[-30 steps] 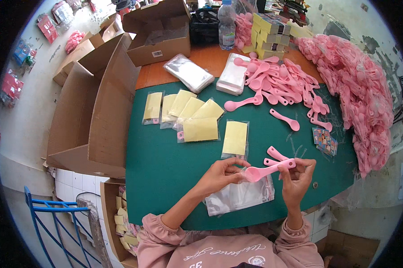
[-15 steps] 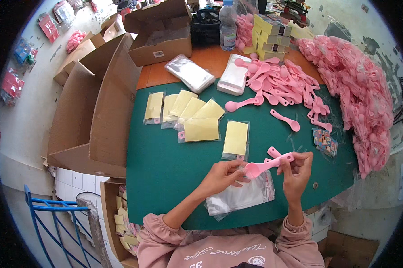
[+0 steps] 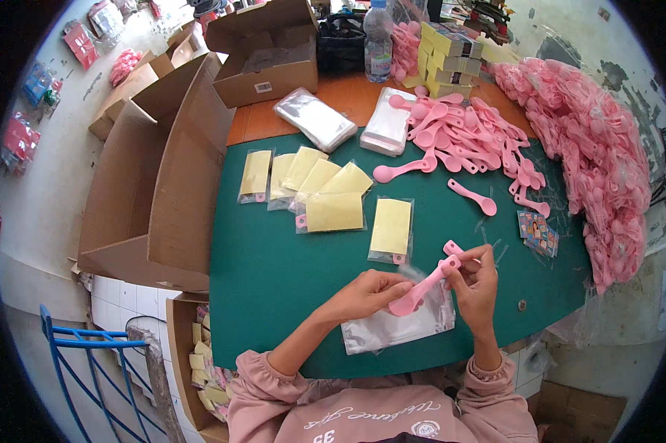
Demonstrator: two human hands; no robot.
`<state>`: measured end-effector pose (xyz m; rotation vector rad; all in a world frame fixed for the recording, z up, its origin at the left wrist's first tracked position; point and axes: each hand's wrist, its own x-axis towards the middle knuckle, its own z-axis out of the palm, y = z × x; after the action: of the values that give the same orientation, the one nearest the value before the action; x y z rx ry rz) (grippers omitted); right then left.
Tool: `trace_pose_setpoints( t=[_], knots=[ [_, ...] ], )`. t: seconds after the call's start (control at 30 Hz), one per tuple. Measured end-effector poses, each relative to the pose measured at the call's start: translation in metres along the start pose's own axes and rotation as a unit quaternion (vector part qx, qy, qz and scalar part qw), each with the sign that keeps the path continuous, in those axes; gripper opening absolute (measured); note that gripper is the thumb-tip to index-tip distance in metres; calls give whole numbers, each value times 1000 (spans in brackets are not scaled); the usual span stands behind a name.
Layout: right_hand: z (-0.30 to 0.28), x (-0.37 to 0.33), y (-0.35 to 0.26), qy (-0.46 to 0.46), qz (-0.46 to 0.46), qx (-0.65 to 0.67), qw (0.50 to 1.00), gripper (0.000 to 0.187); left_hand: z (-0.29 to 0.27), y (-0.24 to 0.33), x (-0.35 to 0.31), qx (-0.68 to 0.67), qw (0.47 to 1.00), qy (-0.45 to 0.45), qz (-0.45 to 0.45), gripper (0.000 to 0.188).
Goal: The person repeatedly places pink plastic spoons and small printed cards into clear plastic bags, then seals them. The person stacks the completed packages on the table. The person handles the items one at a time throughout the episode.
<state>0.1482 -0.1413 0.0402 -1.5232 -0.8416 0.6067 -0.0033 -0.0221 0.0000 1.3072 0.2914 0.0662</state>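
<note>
My right hand (image 3: 475, 286) pinches the handle end of a pink plastic spoon (image 3: 427, 289), which slants down to the left. Another pink handle (image 3: 451, 247) shows behind its fingers. My left hand (image 3: 373, 292) is closed beside the spoon's bowl, and a blurred bit of clear film stands up at its fingertips, seemingly a clear plastic bag (image 3: 414, 275). Beneath both hands lies a stack of clear bags (image 3: 392, 332) on the green table mat. Just beyond them is a packed clear bag with a yellow card (image 3: 390, 227) and a pink handle tip inside.
More packed yellow cards (image 3: 334, 212) lie at the left of the mat (image 3: 274, 295). A heap of pink spoons (image 3: 458, 136), a loose spoon (image 3: 472, 197) and small picture cards (image 3: 537, 233) are to the right. Bag stacks (image 3: 315, 119), cartons (image 3: 189, 177) and a bottle (image 3: 378, 44) stand around.
The spoon has moved down and left with my right hand, its bowl now tilted lower. My left fingers have drawn together beside the bowl.
</note>
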Motion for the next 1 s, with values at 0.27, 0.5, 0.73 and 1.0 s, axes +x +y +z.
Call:
trace_pose_setpoints(
  t=[0.27, 0.5, 0.73, 1.0],
  knots=[
    [-7, 12, 0, -168, -266, -160, 936, 50, 2, 12, -2, -111, 994, 9, -11, 34],
    [-145, 82, 22, 166, 2, -536, 828, 25, -3, 21, -6, -80, 997, 2, -1, 30],
    [-222, 101, 87, 224, 114, -563, 788, 27, -5, 19, -3, -19, 1000, 21, 13, 30],
    [-225, 102, 94, 249, 127, -627, 727, 39, -2, 21, -5, -86, 995, 52, 29, 33]
  ],
)
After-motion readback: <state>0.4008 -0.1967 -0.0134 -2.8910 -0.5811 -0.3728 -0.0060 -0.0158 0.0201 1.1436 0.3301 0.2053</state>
